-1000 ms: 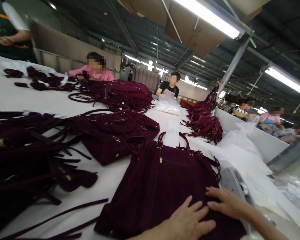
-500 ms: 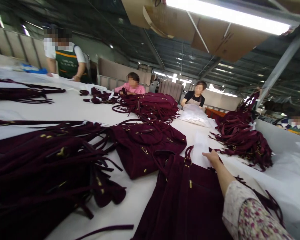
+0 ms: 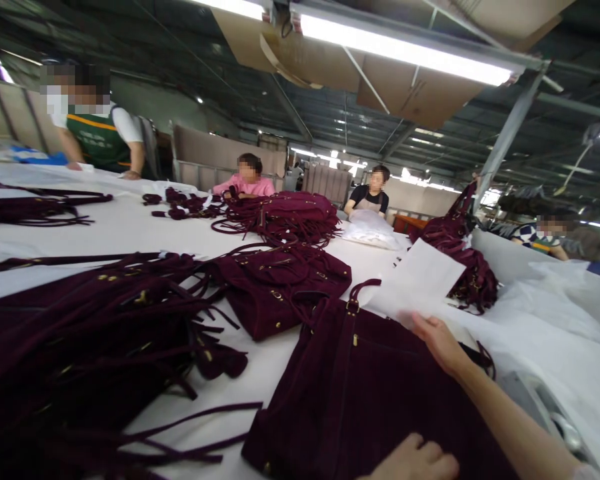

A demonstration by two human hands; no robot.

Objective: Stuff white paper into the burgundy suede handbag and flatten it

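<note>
A dark maroon handbag (image 3: 380, 387) with brass-coloured fittings and a strap lies on the white table in front of me. My left hand (image 3: 415, 460) is at the bottom edge of the view, its bent fingers closed against the front of this bag. My right hand (image 3: 437, 340) reaches over the bag's upper right part. Its blurred thumb and fingers pinch the lower edge of a white paper sheet (image 3: 427, 270), which stands tilted beyond the bag. Another maroon bag (image 3: 290, 280) lies just behind, partly overlapped.
Maroon bags with dangling straps heap at the left (image 3: 90, 347), at the back (image 3: 290, 217) and at the right (image 3: 460, 257). Clear plastic (image 3: 545, 320) spreads at the right. Co-workers in a green apron (image 3: 97, 143), a pink top (image 3: 255, 187) and a black top (image 3: 373, 199) are across the table.
My left hand has come into view on the bag. The white sheet has swung right and now stands tilted. The view has turned right, and my right hand sits slightly lower.
</note>
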